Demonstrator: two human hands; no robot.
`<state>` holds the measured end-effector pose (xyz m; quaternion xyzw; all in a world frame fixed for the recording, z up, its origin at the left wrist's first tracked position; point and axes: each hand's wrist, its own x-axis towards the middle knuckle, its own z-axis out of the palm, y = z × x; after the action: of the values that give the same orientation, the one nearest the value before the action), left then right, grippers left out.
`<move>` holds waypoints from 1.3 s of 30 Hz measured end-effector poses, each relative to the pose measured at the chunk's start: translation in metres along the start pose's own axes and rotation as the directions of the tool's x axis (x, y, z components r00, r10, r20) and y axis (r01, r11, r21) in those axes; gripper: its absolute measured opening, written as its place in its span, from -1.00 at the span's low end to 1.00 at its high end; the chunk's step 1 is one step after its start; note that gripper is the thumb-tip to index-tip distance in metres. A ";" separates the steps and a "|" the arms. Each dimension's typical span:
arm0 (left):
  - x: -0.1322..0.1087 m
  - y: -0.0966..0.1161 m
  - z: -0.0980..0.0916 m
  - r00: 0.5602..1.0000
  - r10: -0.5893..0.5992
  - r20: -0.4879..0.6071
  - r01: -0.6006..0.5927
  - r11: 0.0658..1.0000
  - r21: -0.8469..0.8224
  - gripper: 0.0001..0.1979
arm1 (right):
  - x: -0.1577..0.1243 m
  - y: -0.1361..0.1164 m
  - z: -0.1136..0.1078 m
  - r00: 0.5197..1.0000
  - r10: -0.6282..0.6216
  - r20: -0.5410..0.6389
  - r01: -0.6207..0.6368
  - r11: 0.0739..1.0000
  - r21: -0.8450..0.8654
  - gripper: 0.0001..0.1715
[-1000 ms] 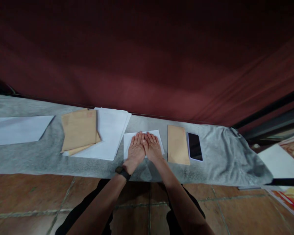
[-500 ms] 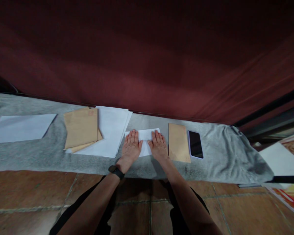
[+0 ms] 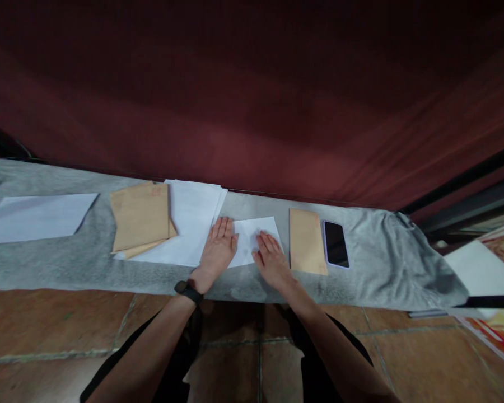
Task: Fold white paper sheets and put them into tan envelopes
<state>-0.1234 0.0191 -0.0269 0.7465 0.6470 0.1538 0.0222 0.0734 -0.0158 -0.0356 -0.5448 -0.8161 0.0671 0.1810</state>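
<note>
White, straight-edged paper (image 3: 245, 244) lies on plush grey cloth (image 3: 372, 257) beneath left hand (image 3: 219, 246) and right hand (image 3: 272, 259), both spread palm-down.

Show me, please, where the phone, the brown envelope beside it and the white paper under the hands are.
Phone (image 3: 336, 244): head view, middle of its dark screen.
Brown envelope (image 3: 308, 242): head view, middle of its face.
White paper (image 3: 246, 238): head view, bare part near its middle.

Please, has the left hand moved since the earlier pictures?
Yes. Judged against the smartphone, the left hand has moved leftward, toward the stack of white sheets.
</note>
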 end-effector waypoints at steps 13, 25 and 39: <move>0.026 0.011 -0.022 0.996 -0.077 0.051 0.075 0.996 0.041 -0.61 | -0.017 -0.013 -0.014 0.972 -0.169 0.165 0.163 0.985 0.049 -0.41; 0.010 -0.027 -0.042 0.857 -0.212 0.469 0.508 0.501 -0.701 -0.81 | -0.034 0.007 -0.038 0.913 -0.349 0.211 0.311 0.930 0.193 -0.10; -0.009 -0.035 -0.060 0.766 -0.225 0.602 0.636 0.123 -0.762 -0.62 | -0.027 0.014 -0.038 0.974 -0.161 0.157 0.127 0.970 0.208 -0.32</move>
<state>-0.1731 0.0060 0.0199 0.3668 0.5969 0.3599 0.6162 0.1082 -0.0383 -0.0110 -0.4553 -0.8556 0.1811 0.1669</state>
